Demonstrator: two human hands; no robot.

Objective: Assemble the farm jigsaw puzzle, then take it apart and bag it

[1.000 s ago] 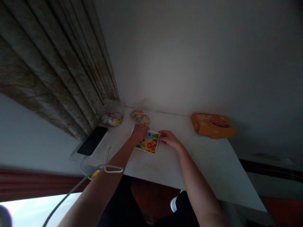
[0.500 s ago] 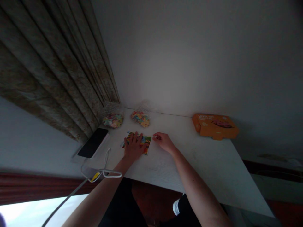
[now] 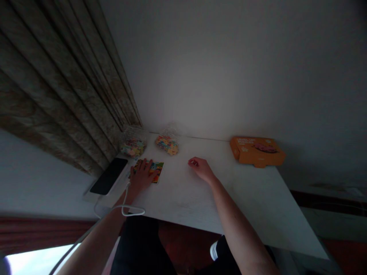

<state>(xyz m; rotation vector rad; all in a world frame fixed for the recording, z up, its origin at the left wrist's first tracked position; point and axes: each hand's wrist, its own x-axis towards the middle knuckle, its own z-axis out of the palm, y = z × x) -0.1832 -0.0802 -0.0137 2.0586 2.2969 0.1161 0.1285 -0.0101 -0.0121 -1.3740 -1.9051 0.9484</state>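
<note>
A colourful square puzzle board (image 3: 156, 170) lies flat on the white table (image 3: 218, 198), near its left side. My left hand (image 3: 141, 175) rests palm down on top of it, fingers spread, covering most of it. My right hand (image 3: 200, 167) hovers low over the bare tabletop to the right of the board, fingers loosely curled, holding nothing. Two clear bags of colourful puzzle pieces (image 3: 168, 144) (image 3: 132, 144) sit behind the board by the wall.
An orange box (image 3: 256, 151) lies at the table's back right. A black phone (image 3: 109, 180) with a white cable (image 3: 126, 206) sits on a ledge at the left. A curtain (image 3: 63, 99) hangs along the left. My legs show below the table's front edge.
My left hand has slid the puzzle board leftward across the table, flat under the palm. My right hand has let go of the board's right edge and stayed near the middle.
</note>
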